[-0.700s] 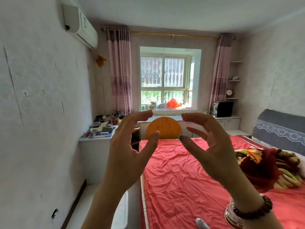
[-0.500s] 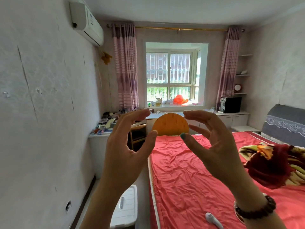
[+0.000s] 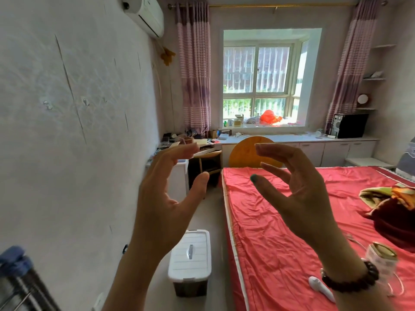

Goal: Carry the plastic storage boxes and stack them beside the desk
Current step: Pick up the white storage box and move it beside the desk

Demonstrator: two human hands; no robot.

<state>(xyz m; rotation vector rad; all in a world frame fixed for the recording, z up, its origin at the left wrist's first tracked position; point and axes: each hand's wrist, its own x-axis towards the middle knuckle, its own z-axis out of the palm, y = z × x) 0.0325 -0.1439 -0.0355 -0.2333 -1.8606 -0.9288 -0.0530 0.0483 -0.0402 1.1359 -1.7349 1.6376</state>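
A plastic storage box (image 3: 190, 262) with a white ribbed lid and a dark see-through body stands on the floor in the narrow aisle between the wall and the bed. My left hand (image 3: 167, 203) and my right hand (image 3: 296, 196) are raised in front of me, palms facing each other, fingers curved and apart, holding nothing. Both hands are well above the box. The cluttered white desk (image 3: 179, 151) is against the left wall beyond the box, near the window.
A bed with a red sheet (image 3: 303, 221) fills the right side, with a bundle of cloth, a small bottle and a white object on it. A wooden chair (image 3: 210, 162) sits at the desk. A metal rack with blue parts (image 3: 20, 279) shows at bottom left.
The view has tilted down and moved forward, so the whole storage box now shows on the floor. My hands have spread slightly farther apart and stay empty.
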